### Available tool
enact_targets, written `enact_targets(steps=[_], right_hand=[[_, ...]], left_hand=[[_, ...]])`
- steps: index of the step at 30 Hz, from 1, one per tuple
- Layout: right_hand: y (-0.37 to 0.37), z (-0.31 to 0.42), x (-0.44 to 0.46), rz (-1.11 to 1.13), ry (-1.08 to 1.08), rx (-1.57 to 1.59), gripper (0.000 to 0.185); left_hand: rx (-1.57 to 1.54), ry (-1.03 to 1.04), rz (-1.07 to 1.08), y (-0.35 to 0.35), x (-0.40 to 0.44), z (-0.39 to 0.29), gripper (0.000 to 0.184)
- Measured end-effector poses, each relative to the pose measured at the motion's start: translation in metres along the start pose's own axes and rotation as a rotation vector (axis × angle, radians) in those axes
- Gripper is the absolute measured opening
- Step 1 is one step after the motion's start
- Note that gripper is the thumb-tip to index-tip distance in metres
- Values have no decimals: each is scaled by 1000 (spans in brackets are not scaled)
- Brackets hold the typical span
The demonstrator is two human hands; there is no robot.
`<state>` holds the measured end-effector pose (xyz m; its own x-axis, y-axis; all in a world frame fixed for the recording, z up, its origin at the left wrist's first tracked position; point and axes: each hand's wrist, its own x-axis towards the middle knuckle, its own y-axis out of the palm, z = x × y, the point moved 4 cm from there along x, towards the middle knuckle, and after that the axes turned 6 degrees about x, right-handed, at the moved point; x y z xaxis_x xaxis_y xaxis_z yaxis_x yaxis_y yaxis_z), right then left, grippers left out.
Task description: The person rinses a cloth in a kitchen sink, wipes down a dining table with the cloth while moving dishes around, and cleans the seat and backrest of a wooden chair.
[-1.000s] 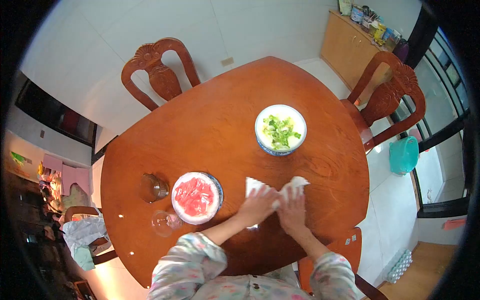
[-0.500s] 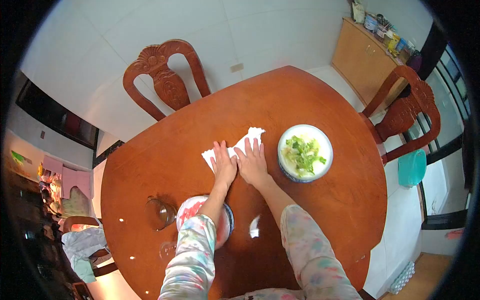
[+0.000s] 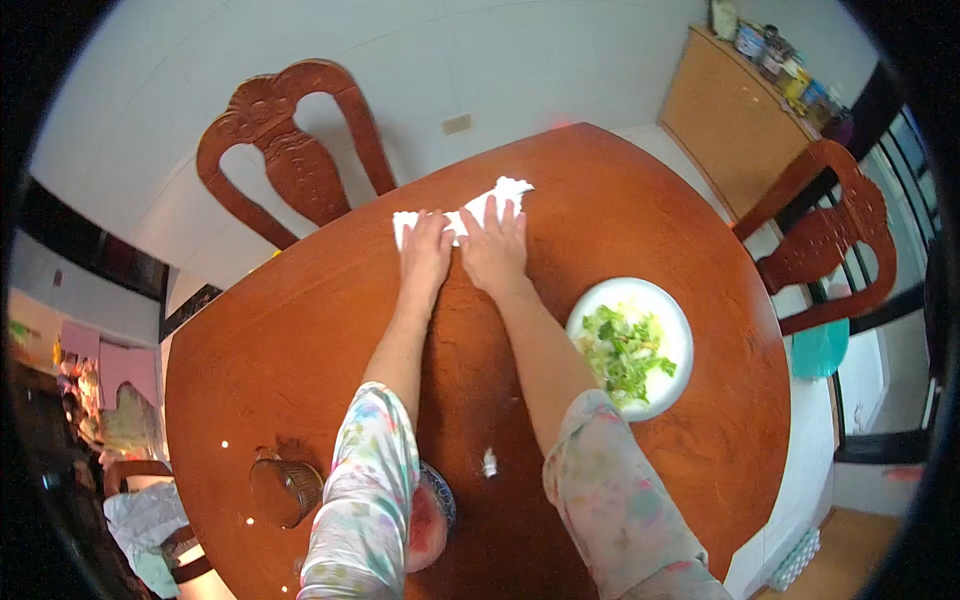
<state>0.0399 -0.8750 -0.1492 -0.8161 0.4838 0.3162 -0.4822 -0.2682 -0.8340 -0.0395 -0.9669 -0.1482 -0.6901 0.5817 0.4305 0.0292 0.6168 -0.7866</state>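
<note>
Pressing down on a crumpled white cloth or wipe (image 3: 463, 222) at 12 o'clock, over by the far edge of the reddish-brown wooden table (image 3: 690, 470), that's both bare hands side by side. Left hand (image 3: 426, 262) and right hand (image 3: 495, 255) both have their fingers stretched out and a bit spread, laid on the cloth, not clenched or pinching it. My guess is the flat, paired palms share the pressure and keep it from bunching up. Going outward, at 3 o'clock there's a round white bowl (image 3: 678, 345) with chopped leafy green pieces (image 3: 625, 350) in it, next to the right forearm, handy for keeping the middle open to the arms I'd say. Near 6 o'clock sits a small white scrap (image 3: 489, 462) between the forearms. Between 6 and 7, a blue-patterned bowl (image 3: 440, 495) with something red (image 3: 425, 525) inside is partly hidden by the left sleeve (image 3: 365, 490). Over at 8 there's a see-through brownish glass cup (image 3: 290, 492); can't tell if anything's in it.
</note>
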Motion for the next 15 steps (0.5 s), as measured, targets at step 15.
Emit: enact_targets(steps=[15], right_hand=[[-83, 32, -215, -43, -44, 164, 45]], left_hand=[[-87, -149, 421, -58, -183, -75, 32]])
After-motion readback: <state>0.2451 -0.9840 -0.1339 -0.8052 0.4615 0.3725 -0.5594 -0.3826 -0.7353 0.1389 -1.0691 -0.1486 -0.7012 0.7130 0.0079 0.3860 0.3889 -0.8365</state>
